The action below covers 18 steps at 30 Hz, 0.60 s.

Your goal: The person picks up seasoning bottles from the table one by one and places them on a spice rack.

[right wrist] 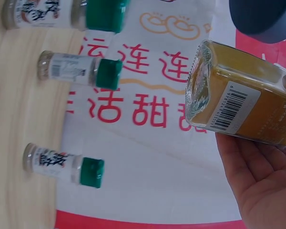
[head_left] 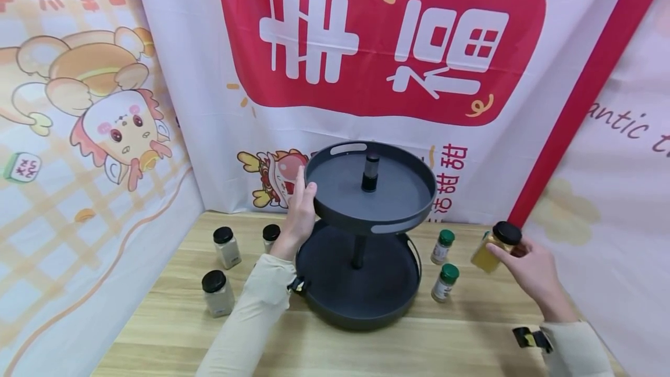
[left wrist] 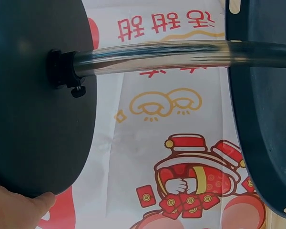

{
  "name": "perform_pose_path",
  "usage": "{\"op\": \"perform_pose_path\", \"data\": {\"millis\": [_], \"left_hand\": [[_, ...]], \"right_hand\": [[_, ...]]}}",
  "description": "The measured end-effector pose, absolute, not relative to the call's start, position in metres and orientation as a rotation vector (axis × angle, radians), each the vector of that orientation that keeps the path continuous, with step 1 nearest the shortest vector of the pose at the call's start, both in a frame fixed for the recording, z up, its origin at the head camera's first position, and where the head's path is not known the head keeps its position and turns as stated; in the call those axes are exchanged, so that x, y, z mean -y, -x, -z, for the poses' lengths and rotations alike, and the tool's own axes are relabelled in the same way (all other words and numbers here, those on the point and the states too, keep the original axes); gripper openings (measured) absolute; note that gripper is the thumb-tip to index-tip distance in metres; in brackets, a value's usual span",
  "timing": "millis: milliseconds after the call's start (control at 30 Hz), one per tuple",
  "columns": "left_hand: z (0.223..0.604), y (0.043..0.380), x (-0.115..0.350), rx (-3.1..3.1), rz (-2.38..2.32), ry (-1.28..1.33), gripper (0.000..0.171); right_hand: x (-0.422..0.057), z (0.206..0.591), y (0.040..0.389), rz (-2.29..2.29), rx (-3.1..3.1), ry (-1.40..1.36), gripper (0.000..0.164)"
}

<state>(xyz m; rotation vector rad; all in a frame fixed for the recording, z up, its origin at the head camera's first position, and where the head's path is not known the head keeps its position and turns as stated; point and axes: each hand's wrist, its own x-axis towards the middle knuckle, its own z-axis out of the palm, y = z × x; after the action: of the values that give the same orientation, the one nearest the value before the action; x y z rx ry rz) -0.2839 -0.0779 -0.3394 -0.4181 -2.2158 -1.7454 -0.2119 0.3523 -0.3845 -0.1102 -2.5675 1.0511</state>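
Note:
My left hand (head_left: pixel 300 214) rests against the left side of the upper tray (head_left: pixel 340 196) of a black two-tier stand, its fingers fairly straight along the outer wall. In the left wrist view the hand (left wrist: pixel 19 210) touches the tray's edge near its underside (left wrist: pixel 33 129), and a shiny post (left wrist: pixel 157 57) joins the tiers. The lower tray (head_left: pixel 361 301) stands on the table. Right of the stand, my right hand (head_left: pixel 536 269) holds a tilted square spice jar (head_left: pixel 488 256) with yellow-brown contents and a black lid. Its barcode label (right wrist: pixel 233 107) shows in the right wrist view.
Two green-capped spice bottles (head_left: pixel 441 247) (head_left: pixel 445 283) stand right of the stand; the right wrist view shows a third green-capped bottle (right wrist: pixel 64 167). Several black-lidded jars (head_left: pixel 227 247) (head_left: pixel 217 294) (head_left: pixel 270 236) stand at the left. Printed cloths (head_left: pixel 199 103) hang behind and beside the wooden table (head_left: pixel 173 324).

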Motion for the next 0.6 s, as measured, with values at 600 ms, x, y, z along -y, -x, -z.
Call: {"op": "perform_pose_path", "data": {"millis": [600], "left_hand": [[0.309, 0.248, 0.075, 2.21, 1.78, 0.437, 0.057]], "right_hand": [[-0.325, 0.338, 0.223, -1.1, 2.487, 0.03, 0.054]]}}
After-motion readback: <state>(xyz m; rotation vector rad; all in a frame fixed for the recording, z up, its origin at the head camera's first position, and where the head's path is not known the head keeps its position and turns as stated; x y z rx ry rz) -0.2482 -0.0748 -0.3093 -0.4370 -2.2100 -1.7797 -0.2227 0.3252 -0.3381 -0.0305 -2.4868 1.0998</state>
